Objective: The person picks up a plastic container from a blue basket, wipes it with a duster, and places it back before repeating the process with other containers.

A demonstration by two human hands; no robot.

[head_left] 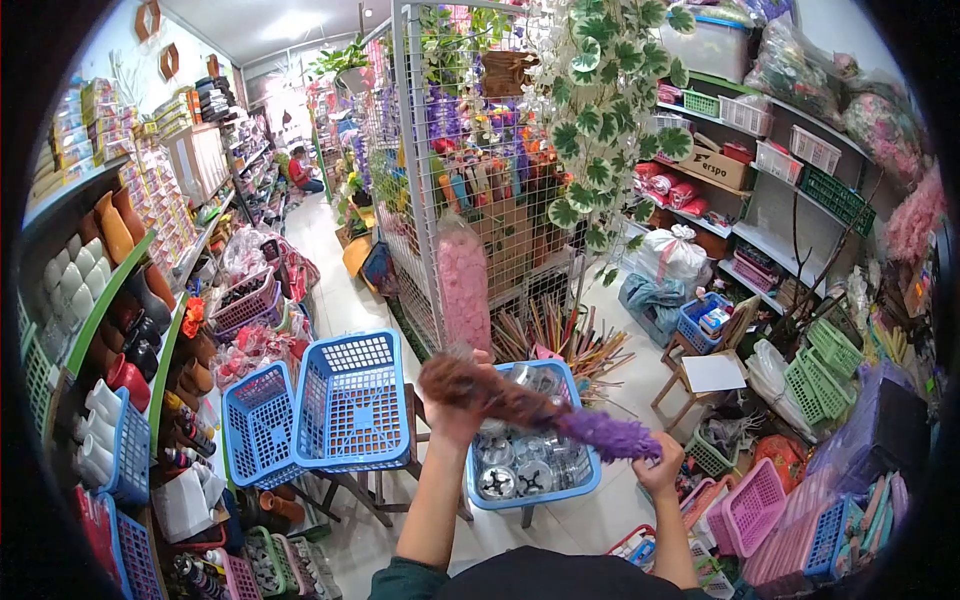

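A long fluffy bundle [520, 405], brown at one end and purple at the other, is stretched between my hands and blurred by motion. My left hand [455, 405] is closed round its brown part, partly hidden behind it. At the purple end, my right hand [660, 468] is closed on the bundle. Below the bundle, a blue basket [540, 498] holds clear round containers [534, 477], several with dark and silver patterns. The bundle passes over this basket.
Two blue baskets [353, 400] [262, 425] stand on stools at the left. A wire mesh rack [420, 180] rises ahead, with thin sticks [590, 345] near its foot. Shelves line both sides. Pink baskets [752, 508] lie at the right. A person [303, 172] sits far down the aisle.
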